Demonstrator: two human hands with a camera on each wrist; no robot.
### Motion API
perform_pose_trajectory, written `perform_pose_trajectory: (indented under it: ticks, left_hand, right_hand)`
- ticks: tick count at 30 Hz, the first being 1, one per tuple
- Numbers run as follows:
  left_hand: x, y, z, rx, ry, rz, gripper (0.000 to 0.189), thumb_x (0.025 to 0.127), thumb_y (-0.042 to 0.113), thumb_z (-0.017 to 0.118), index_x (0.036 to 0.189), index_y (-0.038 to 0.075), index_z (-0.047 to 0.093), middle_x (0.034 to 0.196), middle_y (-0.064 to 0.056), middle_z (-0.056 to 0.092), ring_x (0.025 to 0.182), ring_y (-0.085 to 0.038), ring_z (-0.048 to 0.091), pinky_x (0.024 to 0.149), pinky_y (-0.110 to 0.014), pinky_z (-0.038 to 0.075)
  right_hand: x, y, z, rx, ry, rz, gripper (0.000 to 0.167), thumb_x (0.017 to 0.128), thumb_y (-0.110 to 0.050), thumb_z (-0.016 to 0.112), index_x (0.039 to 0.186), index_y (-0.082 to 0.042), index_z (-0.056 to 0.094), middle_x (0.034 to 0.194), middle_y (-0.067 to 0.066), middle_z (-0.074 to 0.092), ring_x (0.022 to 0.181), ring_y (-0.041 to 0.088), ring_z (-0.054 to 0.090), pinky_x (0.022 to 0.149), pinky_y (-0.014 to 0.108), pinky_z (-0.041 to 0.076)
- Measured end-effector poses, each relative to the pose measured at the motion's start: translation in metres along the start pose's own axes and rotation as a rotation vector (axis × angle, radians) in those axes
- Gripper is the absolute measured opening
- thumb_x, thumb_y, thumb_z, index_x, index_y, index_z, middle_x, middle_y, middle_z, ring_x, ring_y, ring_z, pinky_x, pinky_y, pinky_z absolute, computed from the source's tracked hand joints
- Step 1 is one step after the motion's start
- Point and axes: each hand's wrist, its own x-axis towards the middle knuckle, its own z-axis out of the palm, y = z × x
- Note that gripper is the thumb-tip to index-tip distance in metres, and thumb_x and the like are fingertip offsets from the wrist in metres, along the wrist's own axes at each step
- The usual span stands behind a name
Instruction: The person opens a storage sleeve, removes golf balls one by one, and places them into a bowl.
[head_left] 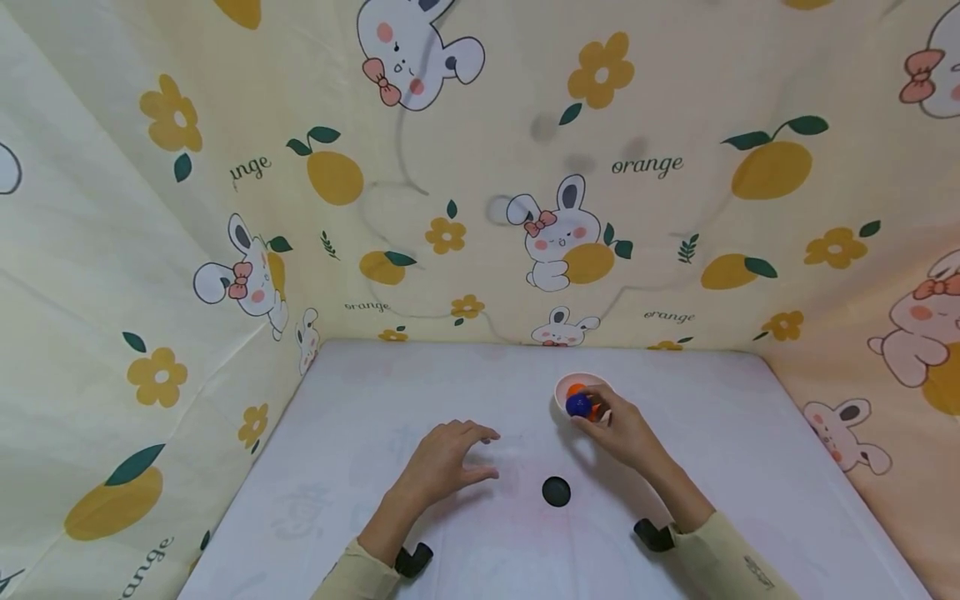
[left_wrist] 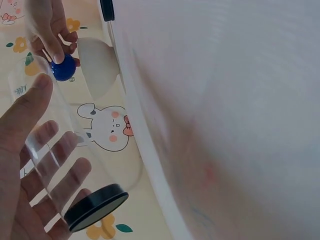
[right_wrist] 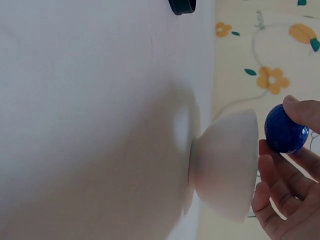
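Note:
My right hand point(head_left: 626, 433) pinches a shiny blue ball point(right_wrist: 286, 129) with a dimpled surface between thumb and fingers. It holds the ball over the rim of a small pale bowl point(right_wrist: 227, 165), which stands upright on the table. Orange things point(head_left: 576, 389) show inside the bowl, partly hidden by the ball and fingers. My left hand point(head_left: 446, 458) holds a clear cylindrical jar point(left_wrist: 57, 135), tilted, with a black cap-like end point(left_wrist: 96, 207) at its lower side. In the head view this jar is barely visible. Between the hands, a round black lid point(head_left: 557, 492) lies flat on the table.
The white-covered table point(head_left: 390, 383) meets a cloth backdrop point(head_left: 480, 250) printed with rabbits and oranges at its back and sides. Black wrist-camera mounts point(head_left: 652, 535) sit under both wrists, close over the tabletop.

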Motion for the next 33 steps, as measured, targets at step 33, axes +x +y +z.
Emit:
perform_pose_trajectory:
  ticks: [33]
  left_hand:
    - [-0.0010,0.0073,-0.0021,-0.184,-0.046,-0.092,0.054,0.090,0.043,0.088,0.137,0.025,0.068,0.124,0.011,0.068,0.107,-0.009,0.069,0.089,-0.033,0.060]
  right_hand:
    - [0.0093,-0.0005,-0.0012,-0.089,0.006,0.021,0.047,0.092,-0.015,0.087,0.131,-0.001,0.064,0.124,0.016,0.069,0.102,0.030,0.061,0.088,0.042,0.057]
